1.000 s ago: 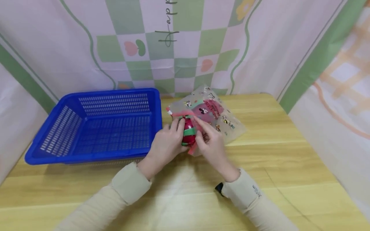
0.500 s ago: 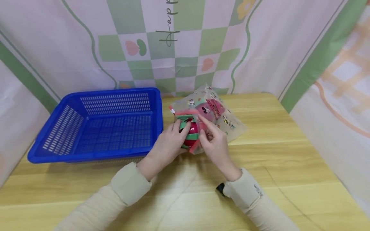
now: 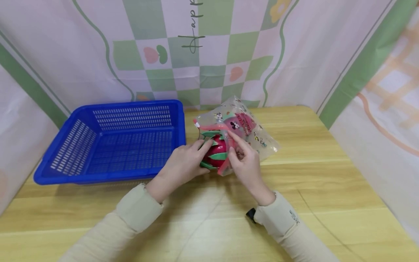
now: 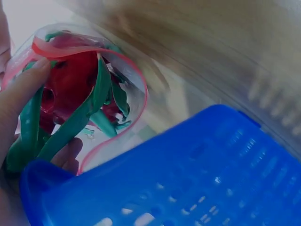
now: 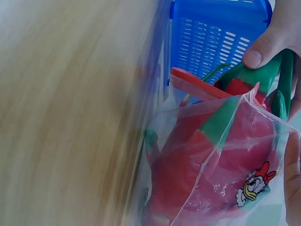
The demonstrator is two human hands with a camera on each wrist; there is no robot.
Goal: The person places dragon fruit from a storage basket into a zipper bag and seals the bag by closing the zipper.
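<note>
A red dragon fruit with green scales (image 3: 220, 148) sits at the mouth of a clear zip bag (image 3: 263, 147) with cartoon prints and a red zip edge. My left hand (image 3: 181, 162) grips the fruit from its outer end; in the left wrist view fingers lie on both sides of the dragon fruit (image 4: 75, 77), inside the loop of the red edge. My right hand (image 3: 246, 165) holds the bag's edge on the right, index finger stretched along it. Through the bag (image 5: 197, 174) more red and green shows in the right wrist view.
A blue perforated basket (image 3: 181, 120) stands just left of the bag, its rim close to my left hand. The wooden table (image 3: 311, 153) carries everything. A patterned cloth (image 3: 212, 54) hangs behind the table's back edge.
My left hand has shifted slightly left, and more of the dragon fruit shows outside the bag. My right hand and the bag's red edge have moved a little right.
</note>
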